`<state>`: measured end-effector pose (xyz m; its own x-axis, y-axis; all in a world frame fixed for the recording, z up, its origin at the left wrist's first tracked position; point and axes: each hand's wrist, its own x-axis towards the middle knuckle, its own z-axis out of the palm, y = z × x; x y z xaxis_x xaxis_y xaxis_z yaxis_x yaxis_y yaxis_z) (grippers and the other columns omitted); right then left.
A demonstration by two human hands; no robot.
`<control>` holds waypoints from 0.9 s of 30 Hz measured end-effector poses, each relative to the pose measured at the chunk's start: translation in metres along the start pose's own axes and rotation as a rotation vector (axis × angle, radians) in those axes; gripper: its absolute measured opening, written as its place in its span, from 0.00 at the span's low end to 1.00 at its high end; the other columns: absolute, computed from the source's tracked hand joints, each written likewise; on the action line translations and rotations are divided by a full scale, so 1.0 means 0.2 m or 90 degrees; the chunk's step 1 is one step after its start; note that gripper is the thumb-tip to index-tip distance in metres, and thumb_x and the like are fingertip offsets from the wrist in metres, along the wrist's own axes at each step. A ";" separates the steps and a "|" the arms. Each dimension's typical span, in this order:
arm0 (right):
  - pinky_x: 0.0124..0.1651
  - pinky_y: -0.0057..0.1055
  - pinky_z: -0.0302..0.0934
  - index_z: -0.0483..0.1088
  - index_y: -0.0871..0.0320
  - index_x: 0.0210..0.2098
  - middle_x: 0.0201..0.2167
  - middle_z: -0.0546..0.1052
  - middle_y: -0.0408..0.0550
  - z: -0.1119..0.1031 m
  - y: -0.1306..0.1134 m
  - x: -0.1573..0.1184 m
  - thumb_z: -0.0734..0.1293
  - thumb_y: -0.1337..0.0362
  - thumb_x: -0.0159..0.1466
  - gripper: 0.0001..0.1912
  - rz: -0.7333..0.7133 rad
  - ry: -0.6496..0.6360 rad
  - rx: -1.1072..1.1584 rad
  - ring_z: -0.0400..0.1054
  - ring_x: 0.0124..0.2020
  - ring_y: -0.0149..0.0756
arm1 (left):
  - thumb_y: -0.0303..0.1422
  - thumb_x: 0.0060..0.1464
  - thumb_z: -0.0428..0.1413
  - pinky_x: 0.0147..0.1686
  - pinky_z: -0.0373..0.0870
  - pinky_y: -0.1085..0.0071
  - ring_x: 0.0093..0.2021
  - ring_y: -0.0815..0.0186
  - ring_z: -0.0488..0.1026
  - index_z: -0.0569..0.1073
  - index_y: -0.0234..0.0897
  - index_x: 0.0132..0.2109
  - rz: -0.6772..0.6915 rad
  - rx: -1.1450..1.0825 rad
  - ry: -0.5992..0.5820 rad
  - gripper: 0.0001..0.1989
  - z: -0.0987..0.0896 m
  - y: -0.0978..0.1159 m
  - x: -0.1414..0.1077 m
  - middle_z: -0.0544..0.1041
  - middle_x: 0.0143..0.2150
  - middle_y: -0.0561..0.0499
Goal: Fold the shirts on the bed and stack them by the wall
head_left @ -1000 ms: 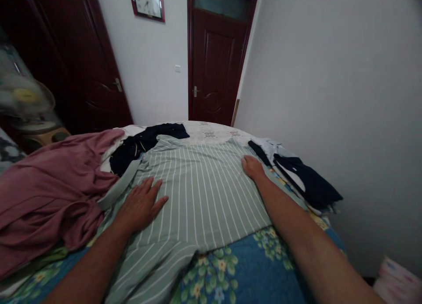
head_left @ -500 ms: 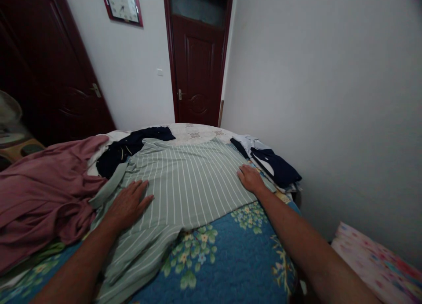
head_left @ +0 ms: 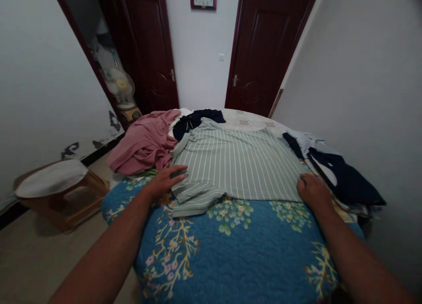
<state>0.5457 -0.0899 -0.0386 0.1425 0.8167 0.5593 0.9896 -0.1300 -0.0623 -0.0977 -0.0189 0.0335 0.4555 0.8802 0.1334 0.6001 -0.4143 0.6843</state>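
One striped green shirt [head_left: 245, 165] between left fingers [head_left: 178, 168] and right fingers [head_left: 303, 184]

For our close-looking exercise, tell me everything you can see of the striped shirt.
The striped shirt is grey-green with thin white stripes, apparently soft fabric, with a plain collar at its left end. It lies spread out, its body mostly flat, with folds in the near sleeve. Its near part rests on the blue floral quilt. The left hand has its fingers at the near left edge; the right hand, fingers curled, is at the near right corner.
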 end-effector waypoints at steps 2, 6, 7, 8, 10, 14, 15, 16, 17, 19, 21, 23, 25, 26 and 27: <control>0.66 0.56 0.66 0.79 0.62 0.54 0.54 0.81 0.68 -0.04 -0.10 0.02 0.59 0.59 0.69 0.23 -0.042 0.039 0.051 0.74 0.59 0.57 | 0.53 0.65 0.59 0.69 0.66 0.55 0.67 0.52 0.74 0.78 0.40 0.64 0.028 -0.014 -0.024 0.29 0.00 0.06 -0.08 0.79 0.66 0.42; 0.70 0.57 0.64 0.77 0.56 0.58 0.59 0.79 0.62 -0.15 -0.48 -0.01 0.61 0.58 0.71 0.22 -0.179 0.004 0.198 0.72 0.63 0.53 | 0.48 0.60 0.66 0.65 0.69 0.57 0.61 0.53 0.75 0.82 0.43 0.57 0.124 0.050 -0.065 0.23 0.06 0.16 -0.17 0.81 0.59 0.43; 0.70 0.57 0.64 0.77 0.54 0.60 0.60 0.79 0.60 -0.19 -0.60 -0.03 0.62 0.59 0.71 0.21 -0.225 -0.023 0.239 0.71 0.65 0.52 | 0.47 0.60 0.65 0.63 0.69 0.57 0.59 0.53 0.75 0.83 0.42 0.54 0.134 0.076 -0.063 0.20 0.08 0.18 -0.17 0.81 0.57 0.43; 0.70 0.57 0.64 0.76 0.52 0.61 0.61 0.79 0.58 -0.22 -0.73 -0.06 0.63 0.60 0.72 0.21 -0.280 -0.055 0.278 0.71 0.66 0.51 | 0.46 0.62 0.64 0.62 0.69 0.57 0.57 0.53 0.75 0.83 0.41 0.51 0.136 0.101 -0.056 0.16 0.10 0.19 -0.16 0.82 0.53 0.43; 0.70 0.58 0.64 0.75 0.50 0.63 0.64 0.78 0.55 -0.28 -1.00 -0.12 0.64 0.64 0.72 0.22 -0.399 -0.093 0.342 0.69 0.68 0.50 | 0.44 0.64 0.60 0.58 0.70 0.58 0.52 0.54 0.76 0.83 0.40 0.44 0.125 0.125 -0.036 0.14 0.12 0.19 -0.12 0.82 0.47 0.43; 0.69 0.55 0.65 0.73 0.49 0.65 0.67 0.75 0.53 -0.37 -1.46 -0.21 0.65 0.68 0.74 0.22 -0.589 -0.139 0.374 0.63 0.72 0.51 | 0.48 0.66 0.56 0.48 0.71 0.65 0.43 0.58 0.76 0.81 0.40 0.36 0.069 0.057 -0.062 0.18 0.10 0.18 -0.02 0.80 0.36 0.48; 0.70 0.56 0.64 0.73 0.50 0.63 0.67 0.75 0.54 -0.38 -1.54 -0.22 0.65 0.68 0.74 0.20 -0.616 -0.133 0.377 0.63 0.72 0.51 | 0.49 0.66 0.55 0.46 0.71 0.66 0.41 0.59 0.75 0.80 0.41 0.34 0.056 0.036 -0.077 0.20 0.09 0.17 0.00 0.80 0.35 0.48; 0.71 0.56 0.62 0.74 0.51 0.62 0.67 0.75 0.55 -0.39 -1.61 -0.22 0.65 0.68 0.74 0.18 -0.632 -0.128 0.375 0.63 0.72 0.51 | 0.50 0.66 0.55 0.44 0.71 0.67 0.39 0.60 0.75 0.79 0.41 0.33 0.049 0.020 -0.089 0.22 0.09 0.17 0.01 0.79 0.33 0.49; 0.71 0.56 0.61 0.74 0.52 0.60 0.66 0.76 0.56 -0.39 -1.67 -0.22 0.65 0.69 0.75 0.16 -0.644 -0.123 0.371 0.63 0.72 0.51 | 0.52 0.66 0.54 0.43 0.70 0.67 0.37 0.61 0.74 0.78 0.40 0.31 0.046 0.012 -0.095 0.23 0.08 0.17 0.01 0.78 0.32 0.49; 0.71 0.55 0.61 0.76 0.55 0.54 0.60 0.78 0.57 -0.38 -1.75 -0.21 0.65 0.68 0.75 0.11 -0.659 -0.127 0.358 0.67 0.67 0.51 | 0.53 0.66 0.53 0.42 0.70 0.67 0.36 0.61 0.73 0.76 0.40 0.29 0.046 0.012 -0.089 0.25 0.09 0.18 0.02 0.76 0.30 0.50; 0.65 0.52 0.65 0.76 0.55 0.47 0.50 0.81 0.56 -0.37 -1.77 -0.21 0.65 0.68 0.74 0.08 -0.660 -0.142 0.362 0.72 0.57 0.49 | 0.53 0.67 0.52 0.44 0.70 0.67 0.37 0.61 0.73 0.76 0.40 0.30 0.053 0.022 -0.078 0.25 0.09 0.18 0.01 0.77 0.31 0.50; 0.58 0.48 0.67 0.75 0.55 0.43 0.43 0.81 0.54 -0.37 -1.76 -0.22 0.65 0.68 0.72 0.06 -0.610 -0.163 0.424 0.73 0.49 0.48 | 0.51 0.68 0.51 0.49 0.70 0.67 0.41 0.60 0.75 0.80 0.41 0.34 0.069 0.026 -0.086 0.23 0.09 0.18 -0.01 0.80 0.35 0.49; 0.51 0.42 0.68 0.75 0.55 0.44 0.41 0.80 0.51 -0.37 -1.72 -0.22 0.65 0.67 0.69 0.07 -0.449 -0.191 0.546 0.72 0.43 0.44 | 0.47 0.68 0.50 0.55 0.69 0.65 0.46 0.59 0.77 0.83 0.42 0.39 0.084 0.014 -0.097 0.21 0.07 0.18 -0.03 0.83 0.41 0.48; 0.47 0.39 0.67 0.74 0.54 0.45 0.39 0.80 0.49 -0.37 -1.70 -0.21 0.64 0.66 0.69 0.07 -0.335 -0.209 0.610 0.72 0.41 0.42 | 0.45 0.68 0.49 0.58 0.69 0.65 0.49 0.58 0.77 0.83 0.43 0.42 0.089 0.003 -0.101 0.20 0.06 0.18 -0.04 0.84 0.44 0.48; 0.43 0.36 0.65 0.74 0.53 0.44 0.37 0.78 0.46 -0.38 -1.69 -0.19 0.63 0.64 0.70 0.07 -0.217 -0.227 0.662 0.71 0.38 0.40 | 0.42 0.67 0.48 0.60 0.68 0.64 0.52 0.57 0.76 0.84 0.43 0.44 0.091 -0.009 -0.105 0.19 0.05 0.17 -0.05 0.84 0.46 0.48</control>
<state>0.2045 -0.1200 0.0230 -0.3026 0.8542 0.4229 0.4930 0.5200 -0.6975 -0.0753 -0.0444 0.0492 0.6374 0.7624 0.1119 0.5128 -0.5280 0.6770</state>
